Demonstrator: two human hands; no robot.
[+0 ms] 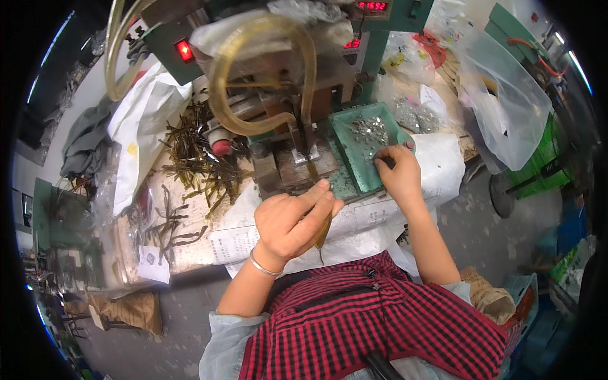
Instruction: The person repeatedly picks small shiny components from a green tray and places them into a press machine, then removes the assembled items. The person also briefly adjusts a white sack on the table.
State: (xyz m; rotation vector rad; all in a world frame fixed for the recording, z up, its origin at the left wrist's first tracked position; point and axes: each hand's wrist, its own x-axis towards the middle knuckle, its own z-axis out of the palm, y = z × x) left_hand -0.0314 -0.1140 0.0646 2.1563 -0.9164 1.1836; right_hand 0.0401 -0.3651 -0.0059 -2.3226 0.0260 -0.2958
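Left hand (292, 223) pinches strip (322, 233) — right hand (398, 171) at tray (352, 166) edge.

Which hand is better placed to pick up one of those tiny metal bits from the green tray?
The right hand: its fingertips already rest on the green tray beside the small metal pieces. The left hand holds a thin dark strip by the machine.

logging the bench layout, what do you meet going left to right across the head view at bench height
grey cloth → white plastic bag → pile of dark strips → left hand holding a strip → green tray of small metal bits → right hand on the tray → clear plastic bag
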